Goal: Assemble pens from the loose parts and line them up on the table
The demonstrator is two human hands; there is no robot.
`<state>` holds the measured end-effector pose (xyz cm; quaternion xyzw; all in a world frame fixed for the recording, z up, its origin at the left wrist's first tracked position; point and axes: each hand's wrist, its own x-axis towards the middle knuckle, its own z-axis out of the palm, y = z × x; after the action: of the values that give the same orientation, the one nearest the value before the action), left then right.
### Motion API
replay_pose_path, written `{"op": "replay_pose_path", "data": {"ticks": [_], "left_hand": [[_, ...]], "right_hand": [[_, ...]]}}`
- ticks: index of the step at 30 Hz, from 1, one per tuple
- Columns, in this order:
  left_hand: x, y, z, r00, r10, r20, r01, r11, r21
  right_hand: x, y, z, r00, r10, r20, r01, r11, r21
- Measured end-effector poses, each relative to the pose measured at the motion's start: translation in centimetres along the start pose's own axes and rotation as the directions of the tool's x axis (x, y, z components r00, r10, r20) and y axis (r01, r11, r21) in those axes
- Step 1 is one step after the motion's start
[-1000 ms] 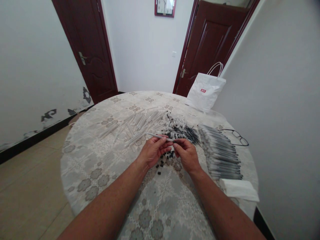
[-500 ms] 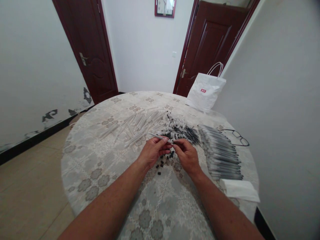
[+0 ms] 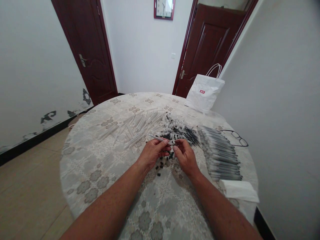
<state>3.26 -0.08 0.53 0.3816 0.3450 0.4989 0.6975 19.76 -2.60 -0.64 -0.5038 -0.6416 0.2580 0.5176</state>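
My left hand (image 3: pixel 153 152) pinches a thin white pen barrel (image 3: pixel 155 137) that points up and to the left. My right hand (image 3: pixel 184 156) is closed at the barrel's near end, fingertips meeting those of the left; what it pinches there is too small to make out. Both hands hover over small black caps (image 3: pixel 163 164) scattered on the round table (image 3: pixel 105 166). Beyond them lie a heap of empty white barrels (image 3: pixel 136 124) and a pile of dark refills (image 3: pixel 183 131).
A neat row of assembled pens (image 3: pixel 220 153) lies to the right, with glasses (image 3: pixel 236 136) behind it and a folded white cloth (image 3: pixel 237 190) near the table's edge. A white paper bag (image 3: pixel 204 91) stands at the far side. Two dark doors and a wall clock are behind.
The hands have stayed together on the barrel, with only small finger movement. The view has shifted slightly.
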Motion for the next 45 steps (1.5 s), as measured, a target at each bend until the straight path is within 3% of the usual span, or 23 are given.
{"op": "replay_pose_path", "data": {"ticks": [10, 18, 32, 40, 45], "left_hand": [[-0.19, 0.15, -0.01, 0.998, -0.048, 0.037, 0.048, 0.999, -0.006], [-0.34, -0.06, -0.12, 1.000, -0.026, -0.004, 0.026, 1.000, -0.011], [-0.34, -0.27, -0.30, 0.999, -0.037, -0.033, 0.038, 0.999, 0.010], [-0.20, -0.52, -0.43, 1.000, -0.022, -0.015, 0.022, 1.000, 0.009], [-0.19, -0.56, -0.37, 0.999, -0.032, -0.009, 0.032, 0.999, 0.011]], "right_hand": [[-0.03, 0.14, -0.02, 0.993, -0.065, 0.103, 0.082, 0.982, -0.170], [-0.39, -0.03, 0.15, 0.996, -0.058, 0.067, 0.063, 0.994, -0.088], [-0.23, 0.73, 0.82, 0.995, -0.024, 0.097, 0.037, 0.990, -0.134], [-0.14, 0.63, 0.40, 0.990, -0.085, 0.114, 0.101, 0.985, -0.142], [-0.05, 0.91, 0.71, 0.995, -0.028, 0.097, 0.039, 0.992, -0.117]]}}
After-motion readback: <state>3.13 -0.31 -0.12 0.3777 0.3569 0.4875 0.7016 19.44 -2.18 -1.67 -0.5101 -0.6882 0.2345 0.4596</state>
